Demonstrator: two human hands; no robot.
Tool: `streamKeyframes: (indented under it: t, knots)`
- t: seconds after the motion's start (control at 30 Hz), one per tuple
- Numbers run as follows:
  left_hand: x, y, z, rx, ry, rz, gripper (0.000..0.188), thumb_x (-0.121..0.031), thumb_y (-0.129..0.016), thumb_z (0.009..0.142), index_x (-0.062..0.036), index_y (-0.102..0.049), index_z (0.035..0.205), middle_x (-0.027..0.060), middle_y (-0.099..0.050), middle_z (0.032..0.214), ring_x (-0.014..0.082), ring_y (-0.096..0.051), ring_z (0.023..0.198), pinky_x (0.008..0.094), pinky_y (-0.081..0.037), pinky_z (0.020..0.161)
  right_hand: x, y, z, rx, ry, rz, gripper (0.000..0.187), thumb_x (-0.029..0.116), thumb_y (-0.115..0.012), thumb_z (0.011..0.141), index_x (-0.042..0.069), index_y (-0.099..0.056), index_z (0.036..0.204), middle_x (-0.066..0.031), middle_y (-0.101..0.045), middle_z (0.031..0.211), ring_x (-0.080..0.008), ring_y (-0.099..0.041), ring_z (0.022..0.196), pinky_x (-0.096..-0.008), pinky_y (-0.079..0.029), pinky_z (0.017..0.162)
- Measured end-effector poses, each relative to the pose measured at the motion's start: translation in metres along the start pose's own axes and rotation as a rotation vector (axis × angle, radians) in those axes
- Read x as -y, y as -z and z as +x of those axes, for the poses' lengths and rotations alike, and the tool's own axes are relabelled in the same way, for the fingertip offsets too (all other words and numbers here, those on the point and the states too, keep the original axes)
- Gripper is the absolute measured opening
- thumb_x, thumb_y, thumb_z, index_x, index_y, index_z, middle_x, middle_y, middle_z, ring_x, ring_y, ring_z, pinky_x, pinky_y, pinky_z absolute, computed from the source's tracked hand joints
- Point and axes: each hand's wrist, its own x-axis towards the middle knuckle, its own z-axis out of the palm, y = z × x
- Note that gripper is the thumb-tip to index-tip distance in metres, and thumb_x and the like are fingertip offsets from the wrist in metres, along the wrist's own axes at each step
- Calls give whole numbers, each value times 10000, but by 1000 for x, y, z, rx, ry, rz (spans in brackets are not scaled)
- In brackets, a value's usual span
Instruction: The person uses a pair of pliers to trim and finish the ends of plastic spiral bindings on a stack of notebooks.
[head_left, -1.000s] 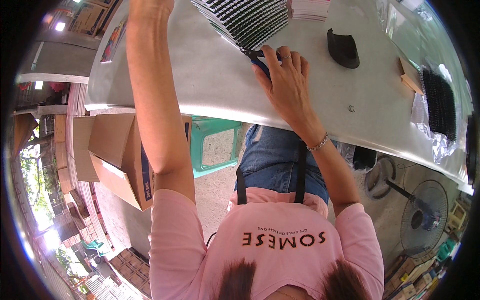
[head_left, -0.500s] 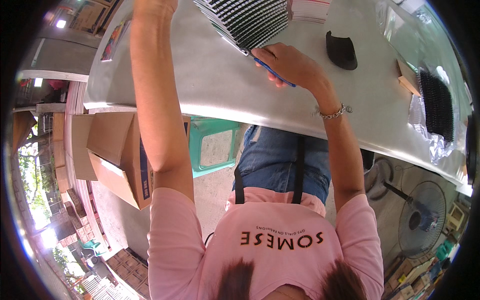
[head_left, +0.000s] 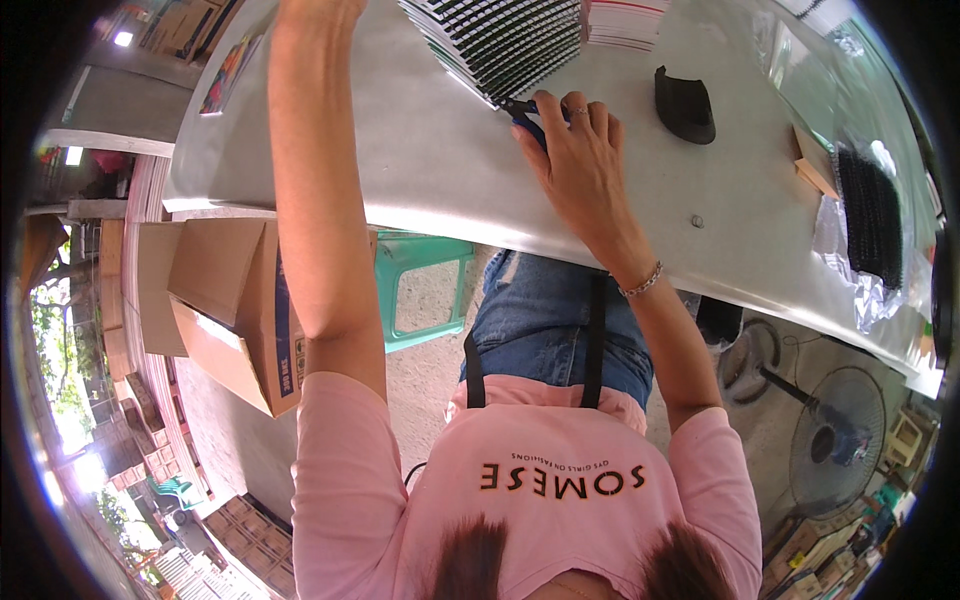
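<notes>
Head view, pliers (head_left: 531,129) turned since earlier, at booklets (head_left: 505,45)

Booklets (head_left: 500,45): on table (head_left: 440,180), left of stack (head_left: 626,24)
Pliers (head_left: 531,129): at booklets' near corner
Bundle (head_left: 869,215): table's right end
Stool (head_left: 425,338): right of carton (head_left: 222,350)
Fan (head_left: 838,440): right of person (head_left: 560,430)

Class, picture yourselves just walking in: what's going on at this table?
A person works at a grey table. The right hand holds a blue-and-black hand tool, its tip at the near corner of a stack of black-coil-bound booklets. The left forearm stretches to the picture's upper edge; the left hand is out of view, so its hold can't be told. Off to the right on the table lie a curved black piece and a small wire coil.
</notes>
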Motion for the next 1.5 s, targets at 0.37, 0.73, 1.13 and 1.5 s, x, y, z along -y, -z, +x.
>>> streamKeyframes:
  t: [0.37, 0.73, 1.13, 1.5]
  knots:
    - [-2, 3, -3, 9, -31, -8, 363, -287, -499, 973, -45, -689, 1165, 17, -712, 999, 116, -634, 874, 255, -470, 729, 3, 4, 24, 280, -120, 139, 285, 300, -640, 957, 52, -600, 1091, -121, -652, 861, -309, -669, 754, -453, -513, 688]
    - [4, 3, -1, -79, -37, -43, 251, -329, -575, 935, -106, -665, 1007, -17, -670, 837, 94, -607, 714, 246, -438, 613, 16, 20, 5, 120, -8, -101, 314, 341, -616, 971, 41, -616, 1066, -170, -667, 944, -332, -655, 830, -458, -515, 721]
    - [7, -2, 1, -77, -102, -105, 269, -304, -571, 940, -82, -681, 1045, 34, -700, 945, 143, -649, 880, 296, -494, 802, 15, -6, -4, 37, -36, -175, 369, 352, -631, 952, 65, -567, 1176, -145, -588, 1095, -321, -523, 970, -486, -393, 889]
    - [5, -5, -2, -97, -95, -75, 247, -287, -595, 923, -73, -684, 1010, 16, -680, 890, 134, -618, 819, 289, -472, 777, 14, -6, 4, 88, 1, -149, 301, 340, -644, 940, 93, -575, 1098, -88, -639, 969, -268, -607, 886, -456, -458, 803]
